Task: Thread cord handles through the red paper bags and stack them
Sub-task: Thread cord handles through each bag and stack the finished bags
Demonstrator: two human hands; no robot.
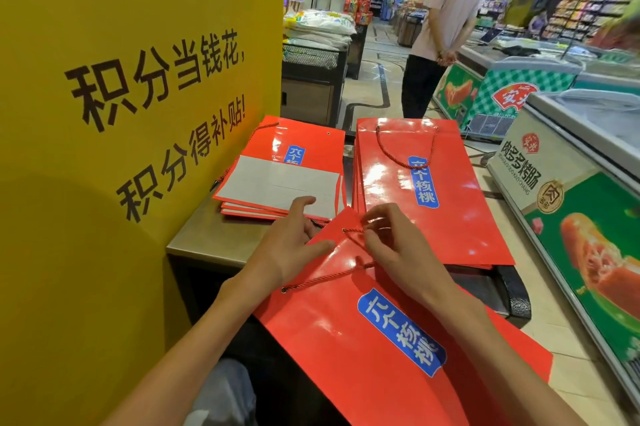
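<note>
Bag in hand (381, 339): red, flat, lying across the near edge of the bench (207, 245) and over the lap. Cord (332, 275) already seated in the lower hole near the left wrist, running up toward the upper hole by the top corner. Right hand (398, 252) pinches the cord end at that upper hole, fingertips curled tight on it; whether the end has gone through the hole, cannot tell. Left hand (291, 245) lies flat, fingers spread and straight, partly on this bag's top edge and partly reaching toward the left pile.

Right pile (433, 203): several bags, top one showing a full cord loop through both holes. Judged finished stock.

Left pile (280, 176): a few bags, top one folded with grey underside showing; one bare hole visible at its top right, though a cord strand trails along its left side. Judged mostly still to thread, not certain.

Progress: mid-job. One handle on this face of the current bag roughly half done; its far side is hidden. After that, stack it right, then work through the left pile.
</note>
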